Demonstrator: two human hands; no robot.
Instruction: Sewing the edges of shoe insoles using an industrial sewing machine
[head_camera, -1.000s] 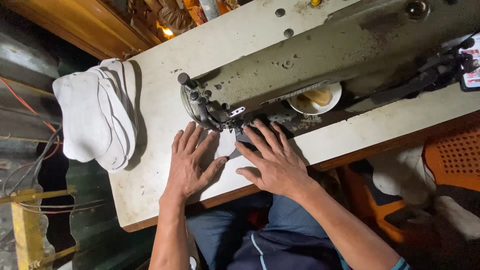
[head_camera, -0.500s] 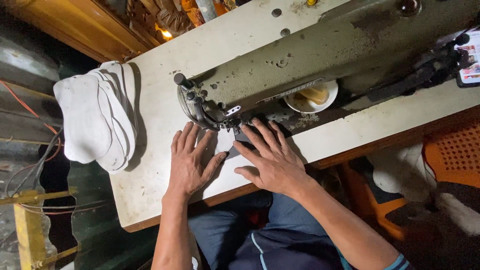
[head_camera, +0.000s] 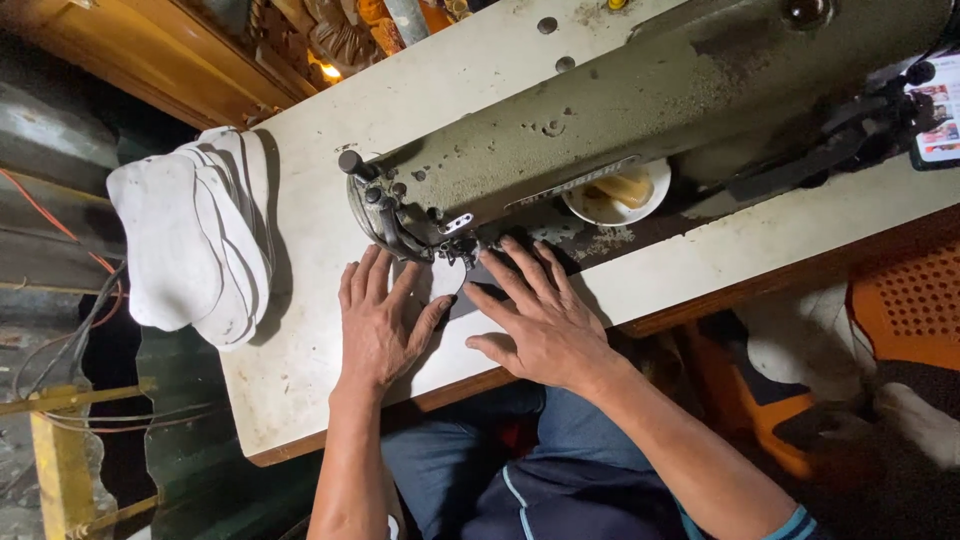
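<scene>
We see a dull olive-green sewing machine (head_camera: 640, 110), worn and speckled with grime, across the upper middle of the frame. The surface (head_camera: 300, 340) beneath it is cream, smudged with grey. At upper left, a stack (head_camera: 195, 235) of fabric pieces is plain white. Under the machine, right of centre, a bowl (head_camera: 615, 195) is white with something yellowish inside. Between our hands (head_camera: 378, 325), the piece (head_camera: 447, 280) is white on the left and dark grey on the right. At lower right, a chair (head_camera: 910, 310) is orange, patterned with small holes. At bottom centre, our trousers (head_camera: 440, 460) are blue.
</scene>
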